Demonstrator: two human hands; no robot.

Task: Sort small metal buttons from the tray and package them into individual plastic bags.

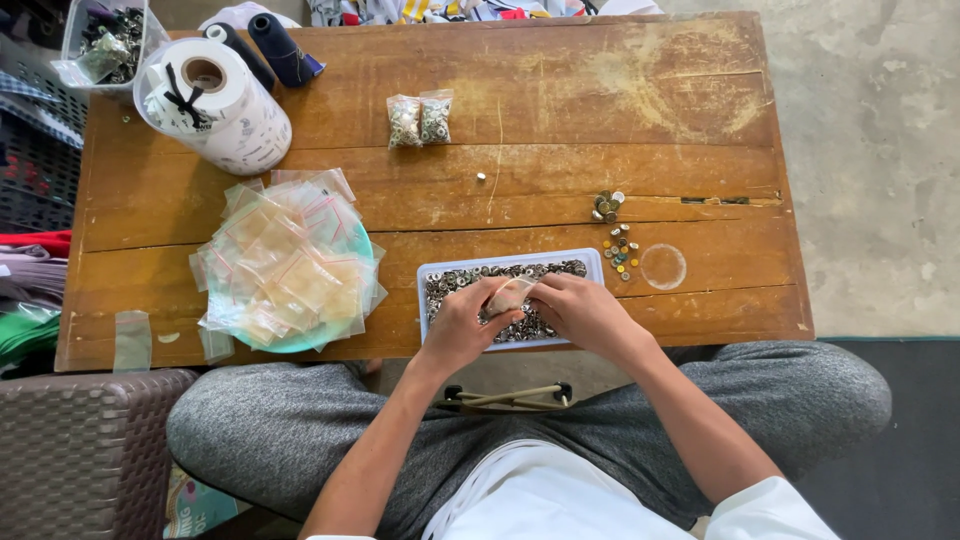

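Both my hands hover over a pale blue rectangular tray [592, 259] filled with small metal snap buttons. My left hand [462, 325] and my right hand [580, 310] together pinch a small clear plastic bag [507, 296] held between them above the buttons. What is inside the bag is too small to tell. A heap of empty small zip bags [285, 262] lies on a teal plate [300, 343] left of the tray.
Two filled button bags [420, 118] lie at the table's middle back. Loose coloured buttons [618, 250], a clear round lid [663, 266], a white tape roll [215, 100], dark thread spools [283, 47] and a clear bin [110, 40] sit around. A woven stool [90, 450] stands at lower left.
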